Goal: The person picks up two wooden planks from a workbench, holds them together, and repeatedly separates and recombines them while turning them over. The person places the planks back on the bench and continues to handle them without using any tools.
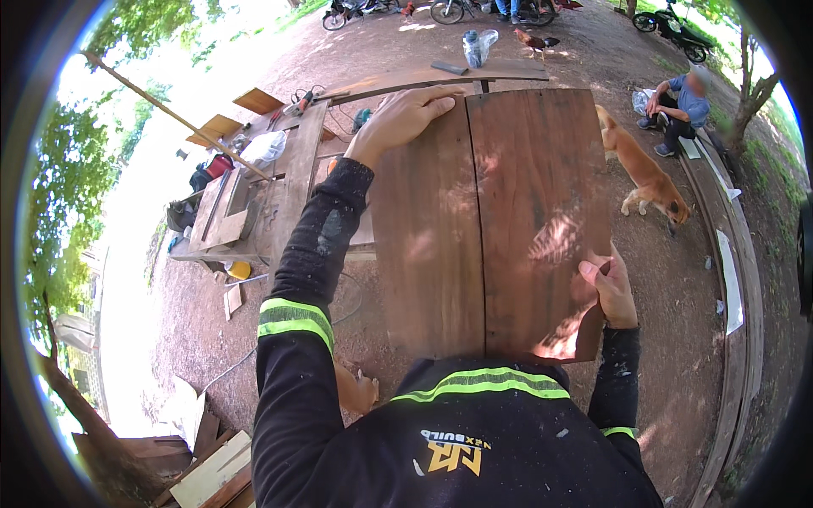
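Note:
Before my chest is a reddish-brown wooden panel (540, 171), made of two boards with a dark seam running between them. My left hand (409, 120) grips its far left edge, thumb and fingers lying along the top. Lower on the opposite side, my right hand (611, 286) holds the right edge with the thumb on the near face; its other fingers are mostly hidden behind the wood. Sunlight patches fall across the lower right board. The panel's near end meets the front of my dark shirt (444, 406).
A wooden workbench (298, 159) at left carries a power tool (302, 101) and wood offcuts. One dog (641, 165) stands right of the panel; another (357, 387) is partly hidden by my left arm. A person (683, 108) sits on long planks (740, 381). Scrap boards (213, 473) lie lower left.

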The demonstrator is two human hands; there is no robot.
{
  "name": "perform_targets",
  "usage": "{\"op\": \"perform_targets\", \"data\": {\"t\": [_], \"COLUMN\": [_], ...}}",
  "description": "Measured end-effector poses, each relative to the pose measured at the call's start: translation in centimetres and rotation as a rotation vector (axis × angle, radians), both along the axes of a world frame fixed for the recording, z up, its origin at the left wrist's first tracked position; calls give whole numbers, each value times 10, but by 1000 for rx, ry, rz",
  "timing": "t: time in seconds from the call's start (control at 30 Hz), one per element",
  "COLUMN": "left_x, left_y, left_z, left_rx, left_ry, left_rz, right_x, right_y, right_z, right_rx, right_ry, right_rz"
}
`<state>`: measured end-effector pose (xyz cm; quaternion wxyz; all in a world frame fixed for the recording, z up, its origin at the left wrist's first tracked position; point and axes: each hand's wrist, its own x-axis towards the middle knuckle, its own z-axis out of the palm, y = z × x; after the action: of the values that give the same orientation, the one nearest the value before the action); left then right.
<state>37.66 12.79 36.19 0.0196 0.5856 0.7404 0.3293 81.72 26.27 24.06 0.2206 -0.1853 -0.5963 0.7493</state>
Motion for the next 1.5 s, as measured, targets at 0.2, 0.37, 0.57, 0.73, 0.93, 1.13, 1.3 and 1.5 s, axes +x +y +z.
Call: {"op": "perform_targets", "data": {"t": [0.2,0.37,0.57,0.73,0.93,1.13,1.3,1.5], "left_x": [13,28,25,14,-1,-26,-52,-80], "left_y": [20,25,23,19,6,-12,-41,-109], "left_z": [10,2,-7,-21,-35,-54,-72,-91], "left_rx": [-52,-8,-86,-59,-81,-56,18,139], "left_ry": [-12,-54,-50,-15,9,-285,-346,-550], "left_rz": [44,128,170,145,152,59,40,195], "right_x": [1,3,-3,-9,-23,-33,-13,33], "right_y": [-8,-13,-17,-16,-19,-21,-20,-59], "right_z": [8,11,16,23,28,38,24,-64], "right_rx": [76,81,223,180,270,180,-91,-566], "right_ry": [1,-8,-34,-81,-85,-117,1,243], "right_rz": [-35,-60,-102,-66,-38,52,139,120]}}
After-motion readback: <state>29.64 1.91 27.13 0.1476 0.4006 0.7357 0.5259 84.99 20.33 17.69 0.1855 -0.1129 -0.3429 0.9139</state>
